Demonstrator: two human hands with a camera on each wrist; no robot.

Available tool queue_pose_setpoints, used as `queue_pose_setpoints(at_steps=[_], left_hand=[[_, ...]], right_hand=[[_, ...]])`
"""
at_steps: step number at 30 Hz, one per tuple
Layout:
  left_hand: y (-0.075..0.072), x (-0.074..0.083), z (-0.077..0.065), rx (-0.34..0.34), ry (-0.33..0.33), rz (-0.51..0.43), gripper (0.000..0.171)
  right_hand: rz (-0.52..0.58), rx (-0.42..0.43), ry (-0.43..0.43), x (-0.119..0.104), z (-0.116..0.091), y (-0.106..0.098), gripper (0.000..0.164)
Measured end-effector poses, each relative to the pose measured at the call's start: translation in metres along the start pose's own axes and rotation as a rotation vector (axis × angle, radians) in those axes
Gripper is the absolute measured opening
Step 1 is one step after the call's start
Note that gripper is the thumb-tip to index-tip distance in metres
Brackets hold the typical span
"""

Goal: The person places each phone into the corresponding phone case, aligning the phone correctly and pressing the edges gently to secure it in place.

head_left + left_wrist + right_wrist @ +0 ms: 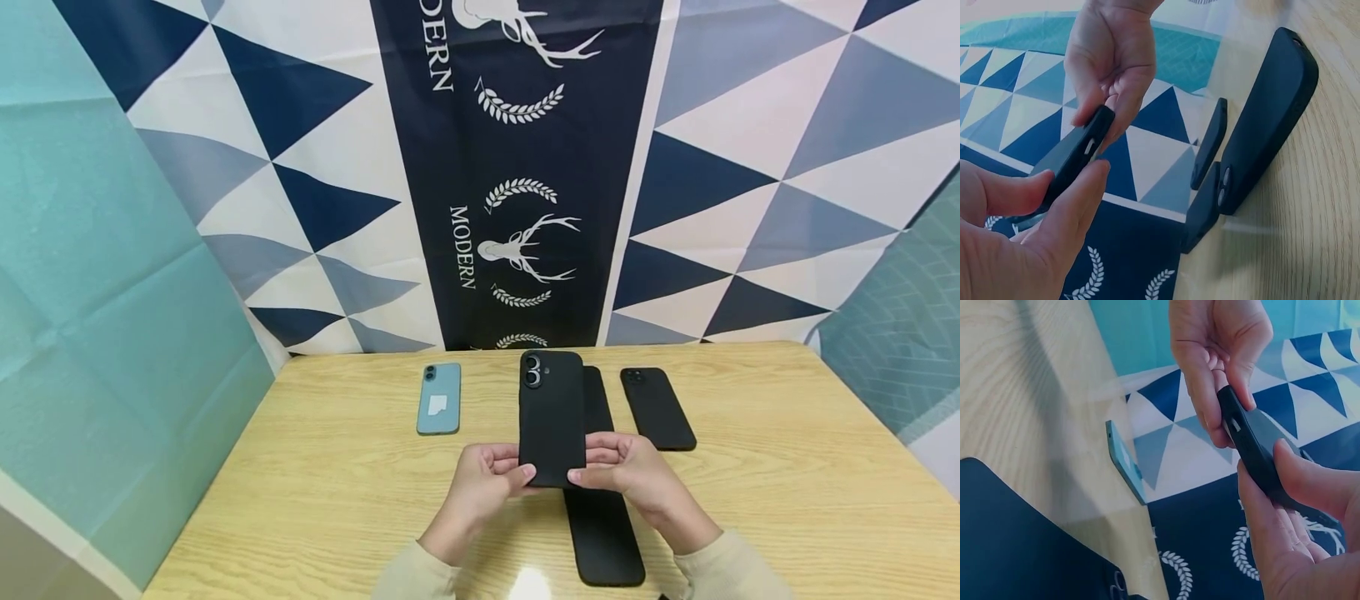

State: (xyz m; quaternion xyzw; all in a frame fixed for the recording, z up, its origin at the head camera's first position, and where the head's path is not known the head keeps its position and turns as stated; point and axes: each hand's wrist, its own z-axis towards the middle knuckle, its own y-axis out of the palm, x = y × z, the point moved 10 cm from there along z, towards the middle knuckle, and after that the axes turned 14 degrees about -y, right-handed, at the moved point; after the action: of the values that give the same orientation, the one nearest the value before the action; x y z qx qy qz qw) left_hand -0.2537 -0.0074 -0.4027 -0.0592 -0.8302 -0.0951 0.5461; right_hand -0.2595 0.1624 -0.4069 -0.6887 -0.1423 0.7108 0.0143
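A black phone case [551, 417] stands tilted up in front of me, its back towards the head camera. Two ringed camera holes are at its top left. My left hand [487, 477] pinches the lower left edge, thumb on the back and fingers behind. On the lower right edge my right hand [630, 475] grips it the same way. Both wrist views show a small pale slot in its bottom edge. I cannot tell whether a phone sits inside. Beneath the hands, a black phone-shaped piece [607, 542] lies on the table, partly hidden by the held case.
Light blue phone [438, 400] with a white patch lies back left on the wooden table [322, 483]. Behind the held case, another black phone-shaped piece [597, 404] shows partly. A black phone-shaped piece [660, 410] lies at right. Patterned cloth [525, 167] hangs at the back edge.
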Motion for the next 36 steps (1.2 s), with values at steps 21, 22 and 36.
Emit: queue_pose_setpoints(at_steps=[21,22,36], left_hand=[[-0.013,0.002,-0.009,0.108,0.07,-0.075,0.028],[-0.014,0.002,-0.008,0.097,0.062,-0.078,0.028],[-0.018,0.003,-0.003,0.106,0.068,-0.034,0.032]], right_hand=[[0.048,-0.063,0.011,-0.001,-0.002,0.001,0.074],[0.064,-0.079,0.017,0.0,-0.002,0.003,0.075],[-0.005,0.001,-0.011,-0.007,0.004,0.0,0.064]])
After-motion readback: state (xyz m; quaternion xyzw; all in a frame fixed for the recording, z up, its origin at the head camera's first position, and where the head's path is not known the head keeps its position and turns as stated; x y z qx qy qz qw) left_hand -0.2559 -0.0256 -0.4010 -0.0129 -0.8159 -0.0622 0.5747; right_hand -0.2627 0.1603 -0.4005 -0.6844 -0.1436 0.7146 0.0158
